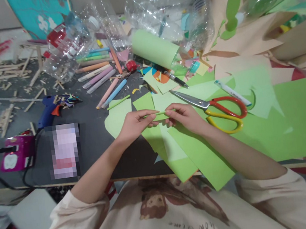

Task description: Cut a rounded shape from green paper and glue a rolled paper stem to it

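A narrow green paper strip [160,116] is stretched between my two hands, just above the green sheets. My left hand [139,122] is closed on its left end, thumb and fingers pinching it. The right end is pinched in my right hand [180,115]. Under and beside the hands lie light and bright green papers [203,156], some with cut edges. Large scissors [208,107] with red and yellow handles rest on the papers beside my right hand. A thin green rolled piece [118,102] lies on a pale green paper [116,119] beyond my left hand.
A blue glue gun [47,111], a phone [65,150] and a purple box [17,153] with cables are at left. Markers [98,76], a black pen [178,79] and a green-wrapped bottle [155,48] lie ahead. Clear plastic bottles line the back; brown paper [258,40] is at right.
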### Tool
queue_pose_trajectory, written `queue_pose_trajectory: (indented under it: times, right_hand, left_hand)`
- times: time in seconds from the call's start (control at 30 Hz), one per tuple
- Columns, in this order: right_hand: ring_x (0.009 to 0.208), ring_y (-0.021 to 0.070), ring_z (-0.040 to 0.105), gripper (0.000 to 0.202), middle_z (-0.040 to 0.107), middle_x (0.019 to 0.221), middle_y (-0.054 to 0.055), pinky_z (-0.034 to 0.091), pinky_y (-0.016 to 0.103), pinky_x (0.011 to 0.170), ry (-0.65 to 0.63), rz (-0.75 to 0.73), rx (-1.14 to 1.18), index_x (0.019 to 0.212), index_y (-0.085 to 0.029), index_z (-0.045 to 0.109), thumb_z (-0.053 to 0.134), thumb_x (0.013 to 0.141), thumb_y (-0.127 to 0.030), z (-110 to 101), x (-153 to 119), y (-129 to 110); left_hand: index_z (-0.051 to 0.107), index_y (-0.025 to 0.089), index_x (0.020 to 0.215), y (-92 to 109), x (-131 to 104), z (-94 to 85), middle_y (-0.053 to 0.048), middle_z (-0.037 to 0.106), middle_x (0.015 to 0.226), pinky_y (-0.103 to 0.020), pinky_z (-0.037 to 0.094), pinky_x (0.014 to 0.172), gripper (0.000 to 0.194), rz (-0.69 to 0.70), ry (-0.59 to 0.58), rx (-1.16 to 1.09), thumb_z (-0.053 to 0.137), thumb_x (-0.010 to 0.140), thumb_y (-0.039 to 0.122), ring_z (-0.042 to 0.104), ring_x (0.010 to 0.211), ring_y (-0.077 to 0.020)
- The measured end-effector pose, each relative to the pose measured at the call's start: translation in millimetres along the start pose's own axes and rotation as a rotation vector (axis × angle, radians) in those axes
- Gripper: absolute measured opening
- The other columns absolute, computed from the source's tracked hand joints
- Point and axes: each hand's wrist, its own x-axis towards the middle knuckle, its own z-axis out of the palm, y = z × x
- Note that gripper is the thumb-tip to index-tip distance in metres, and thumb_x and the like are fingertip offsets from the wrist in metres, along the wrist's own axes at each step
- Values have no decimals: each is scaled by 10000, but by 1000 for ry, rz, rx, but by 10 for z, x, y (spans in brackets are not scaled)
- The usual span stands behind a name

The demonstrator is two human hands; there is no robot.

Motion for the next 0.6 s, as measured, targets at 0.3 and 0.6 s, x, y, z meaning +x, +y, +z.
queue_pose_trajectory:
  times: [0.3, 0.6]
  right_hand:
    - [560, 128, 554, 369, 631, 637, 7, 421, 262, 530, -1, -77, -140, 786, -185, 602, 652, 801, -551, 10, -10, 20]
    - [470, 92, 351, 255, 434, 514, -63, 265, 243, 481, -8, -139, -369, 652, -223, 454, 572, 803, -391, 161, -107, 42]
  left_hand:
    - [749, 148, 883, 3, 9, -34, -49, 744, 786, -273, 563, 690, 373, 52, 11, 12, 790, 687, 463, 731, 713, -180]
    - [525, 196, 819, 27, -15, 45, 63, 600, 612, -227, 510, 612, 447, 62, 38, -73, 827, 614, 454, 642, 579, -112]
